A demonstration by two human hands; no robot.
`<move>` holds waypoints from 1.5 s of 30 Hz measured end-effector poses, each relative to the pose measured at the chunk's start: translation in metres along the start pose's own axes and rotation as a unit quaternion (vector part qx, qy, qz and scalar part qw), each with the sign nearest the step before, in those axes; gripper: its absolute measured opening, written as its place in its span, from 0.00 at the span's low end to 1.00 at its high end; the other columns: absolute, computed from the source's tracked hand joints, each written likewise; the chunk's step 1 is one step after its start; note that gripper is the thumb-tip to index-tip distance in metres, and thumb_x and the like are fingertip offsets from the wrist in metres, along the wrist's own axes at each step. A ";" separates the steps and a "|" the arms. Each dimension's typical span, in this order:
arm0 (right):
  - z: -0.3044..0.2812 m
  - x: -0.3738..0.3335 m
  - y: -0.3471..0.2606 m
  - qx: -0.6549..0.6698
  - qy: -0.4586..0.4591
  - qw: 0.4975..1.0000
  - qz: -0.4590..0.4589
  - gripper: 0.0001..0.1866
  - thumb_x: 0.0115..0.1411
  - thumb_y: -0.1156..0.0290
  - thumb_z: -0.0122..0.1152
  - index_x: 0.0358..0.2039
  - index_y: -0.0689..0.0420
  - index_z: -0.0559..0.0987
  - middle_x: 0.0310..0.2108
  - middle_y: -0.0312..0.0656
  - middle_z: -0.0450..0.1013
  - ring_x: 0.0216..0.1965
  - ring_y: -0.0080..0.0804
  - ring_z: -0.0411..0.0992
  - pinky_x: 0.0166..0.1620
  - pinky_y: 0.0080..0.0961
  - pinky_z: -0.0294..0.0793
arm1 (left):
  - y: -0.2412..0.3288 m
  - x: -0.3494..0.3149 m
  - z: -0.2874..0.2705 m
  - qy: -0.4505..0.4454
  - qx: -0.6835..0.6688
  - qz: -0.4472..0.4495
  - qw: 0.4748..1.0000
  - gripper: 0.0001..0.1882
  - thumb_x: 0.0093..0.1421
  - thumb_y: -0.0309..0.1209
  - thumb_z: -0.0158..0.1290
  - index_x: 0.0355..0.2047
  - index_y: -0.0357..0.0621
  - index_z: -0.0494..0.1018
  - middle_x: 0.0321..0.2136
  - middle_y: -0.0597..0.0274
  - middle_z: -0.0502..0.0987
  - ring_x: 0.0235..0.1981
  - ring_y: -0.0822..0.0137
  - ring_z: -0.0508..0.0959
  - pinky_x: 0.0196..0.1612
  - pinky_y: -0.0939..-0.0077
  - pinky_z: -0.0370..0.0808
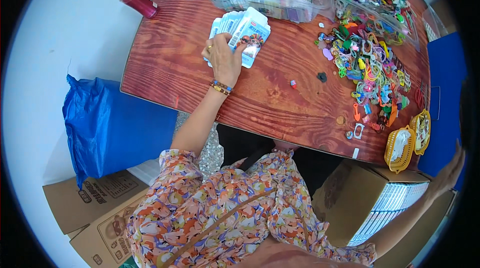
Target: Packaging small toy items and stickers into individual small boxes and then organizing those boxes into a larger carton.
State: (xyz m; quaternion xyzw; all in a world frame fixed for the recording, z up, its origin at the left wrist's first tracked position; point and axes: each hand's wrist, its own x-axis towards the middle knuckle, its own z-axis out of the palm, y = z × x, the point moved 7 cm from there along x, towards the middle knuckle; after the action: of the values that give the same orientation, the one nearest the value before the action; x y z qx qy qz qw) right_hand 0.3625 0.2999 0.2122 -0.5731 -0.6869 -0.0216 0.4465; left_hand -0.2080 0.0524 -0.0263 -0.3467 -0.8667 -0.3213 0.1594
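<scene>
1. Red-brown wood makes up the table in this single head view. In the upper middle of the frame, a fanned stack of blue-and-white packs rests on it, just below a clear box full of flat packets.
2. The left hand lies over the stack's left part, its thumb and fingers clamped on the packs.
3. The right hand is at the far right edge, near a blue panel. Its fingers look straight and I see nothing in them, but the dark rim cuts in, so I cannot tell whether it grips anything.
4. As far as the layout shows, the packs seem gathered into one loose group, uneven at the edges. The packets fill their box. A pile of trinkets lies loose at the right of the table, below a second clear box of similar bits, and appears unsorted.
5. Two yellow baskets stand at the table's right corner; the nearer basket holds white pieces. Below it, a carton shows rows of stacked packages, which look untouched.
</scene>
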 end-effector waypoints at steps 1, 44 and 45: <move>0.019 -0.003 -0.019 0.016 -0.064 0.992 -0.103 0.18 0.73 0.67 0.43 0.56 0.59 0.76 0.57 0.44 0.71 0.57 0.33 0.70 0.61 0.31 0.68 | 0.003 -0.003 -0.008 0.057 -0.034 0.009 0.998 0.23 0.50 0.38 0.68 0.42 0.42 0.71 0.37 0.58 0.77 0.44 0.56 0.72 0.49 0.57 0.61; 0.200 -0.252 -0.126 0.490 -0.302 0.812 0.100 0.13 0.62 0.83 0.60 0.48 0.65 0.78 0.48 0.44 0.76 0.45 0.28 0.77 0.46 0.23 0.79 | 0.151 -0.111 0.003 -0.394 -0.443 -0.106 0.798 0.30 0.53 0.26 0.65 0.56 0.36 0.70 0.41 0.53 0.82 0.39 0.68 0.83 0.41 0.72 0.77; 0.203 -0.252 -0.121 0.502 -0.317 0.796 0.119 0.11 0.63 0.82 0.59 0.46 0.65 0.79 0.46 0.42 0.76 0.45 0.26 0.76 0.47 0.21 0.77 | 0.149 -0.111 0.002 -0.417 -0.464 -0.106 0.774 0.30 0.55 0.25 0.64 0.58 0.37 0.69 0.43 0.54 0.81 0.40 0.73 0.82 0.42 0.75 0.78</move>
State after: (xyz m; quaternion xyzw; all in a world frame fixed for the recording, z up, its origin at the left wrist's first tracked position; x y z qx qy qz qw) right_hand 0.1319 0.1747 -0.0120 -0.3209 -0.6306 0.5622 0.4282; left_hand -0.0248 0.0802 -0.0167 -0.3844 -0.6253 -0.5235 -0.4327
